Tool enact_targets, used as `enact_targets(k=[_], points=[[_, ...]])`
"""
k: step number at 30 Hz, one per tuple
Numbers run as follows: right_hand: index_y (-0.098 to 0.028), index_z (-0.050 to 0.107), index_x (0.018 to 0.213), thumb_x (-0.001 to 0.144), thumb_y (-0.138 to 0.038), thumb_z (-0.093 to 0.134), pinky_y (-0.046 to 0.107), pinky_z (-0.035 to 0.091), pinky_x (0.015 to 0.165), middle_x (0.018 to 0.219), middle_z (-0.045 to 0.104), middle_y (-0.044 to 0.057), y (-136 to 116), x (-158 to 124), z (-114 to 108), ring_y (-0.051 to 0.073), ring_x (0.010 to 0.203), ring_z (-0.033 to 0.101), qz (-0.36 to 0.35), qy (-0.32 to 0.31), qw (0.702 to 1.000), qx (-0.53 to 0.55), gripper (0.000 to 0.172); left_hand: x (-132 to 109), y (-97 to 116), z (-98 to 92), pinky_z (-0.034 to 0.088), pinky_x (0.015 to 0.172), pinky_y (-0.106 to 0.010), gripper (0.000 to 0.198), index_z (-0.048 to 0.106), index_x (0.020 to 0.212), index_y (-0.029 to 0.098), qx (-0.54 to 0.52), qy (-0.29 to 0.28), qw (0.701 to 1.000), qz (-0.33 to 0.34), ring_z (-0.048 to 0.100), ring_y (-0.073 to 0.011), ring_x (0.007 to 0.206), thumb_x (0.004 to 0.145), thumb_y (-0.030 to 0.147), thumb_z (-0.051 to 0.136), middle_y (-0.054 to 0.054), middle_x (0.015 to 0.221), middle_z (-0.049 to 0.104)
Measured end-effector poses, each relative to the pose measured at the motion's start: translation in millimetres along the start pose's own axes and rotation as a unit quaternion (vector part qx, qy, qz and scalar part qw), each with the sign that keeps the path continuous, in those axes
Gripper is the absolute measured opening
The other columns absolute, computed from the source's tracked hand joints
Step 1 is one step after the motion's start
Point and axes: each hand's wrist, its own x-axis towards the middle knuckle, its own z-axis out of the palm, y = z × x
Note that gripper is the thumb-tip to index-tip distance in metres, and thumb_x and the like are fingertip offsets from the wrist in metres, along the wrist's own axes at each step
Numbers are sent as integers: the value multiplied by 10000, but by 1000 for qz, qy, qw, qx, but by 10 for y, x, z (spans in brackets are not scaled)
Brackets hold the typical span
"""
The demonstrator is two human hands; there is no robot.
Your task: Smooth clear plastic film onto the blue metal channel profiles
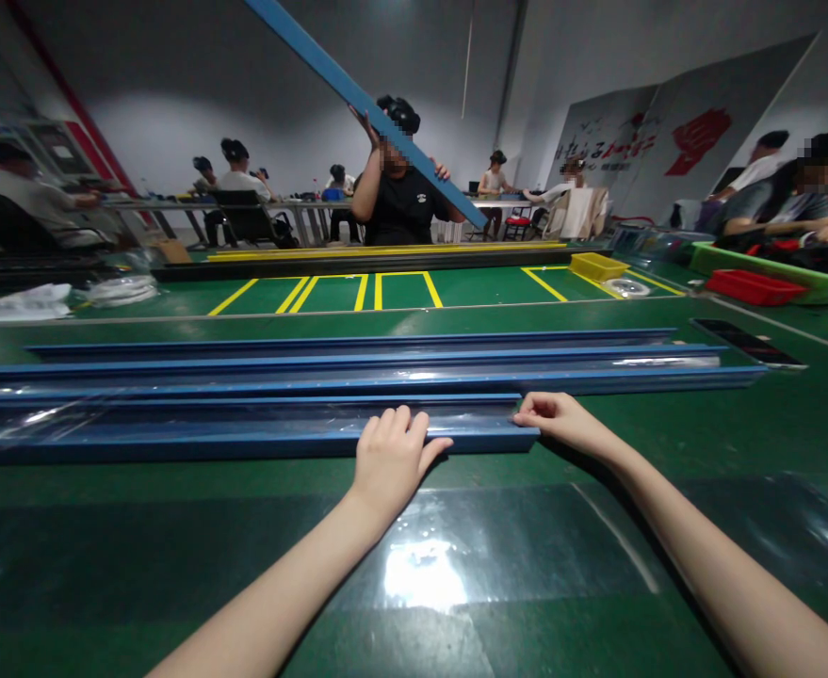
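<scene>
A long blue channel (244,450) lies crosswise in front of me, lined with clear plastic film (315,419). My left hand (392,457) rests on its near edge, fingers stretched over the film and thumb spread to the right. At the channel's right end, the fingers of my right hand (551,414) are pinched on the end of the film; the fingertips partly hide it. Just behind lies another blue channel (385,383) with film in it, and a third blue channel (349,344) is farther back. A wide transparent sheet (512,546) lies flat on the green table under my forearms.
A phone (745,344) lies right of the channels. Across the green table (477,292), a person (403,202) holds up a long blue strip (357,94). Yellow (597,266) and red trays (756,286) and a tape roll (626,288) stand at far right.
</scene>
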Motion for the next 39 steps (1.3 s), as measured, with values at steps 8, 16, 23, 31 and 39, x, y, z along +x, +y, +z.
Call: enact_targets(k=[8,16,23,31,39], points=[[-152,517,629,626,-448,598,214,264,488,546,430,-50,-6,-6,-4,65,510,355,-1,0,1000,-6,307,-7,8,20,270,585,-299,352,557,763,180,1,-1,1000,1,469,-183,679,815,481,383,-47,713,539],[-166,500,603,707,-502,474,214,290,451,486,437,-44,-49,-34,6,70,452,383,12,19,1000,-16,353,2,9,16,282,610,-309,336,556,733,173,-12,-10,1000,18,479,-183,708,826,446,383,-52,719,558],[-161,534,645,731,-585,368,207,261,374,464,414,-34,-50,-34,10,70,395,362,55,54,996,33,464,6,7,32,288,623,-311,324,555,744,171,-26,-5,1000,17,484,-185,721,821,438,389,-51,737,567],[-174,528,602,765,-580,314,235,297,430,453,437,-14,-113,-82,35,94,404,395,32,114,992,-35,487,3,13,43,296,644,-319,303,558,793,171,-43,-18,999,13,496,-191,748,818,426,397,-45,773,574],[-193,485,545,831,-379,317,251,275,570,586,532,46,-511,-165,261,131,582,461,-124,246,891,-361,380,13,21,41,303,652,-327,286,558,832,174,-59,-18,998,14,500,-200,760,821,407,392,-41,799,581]])
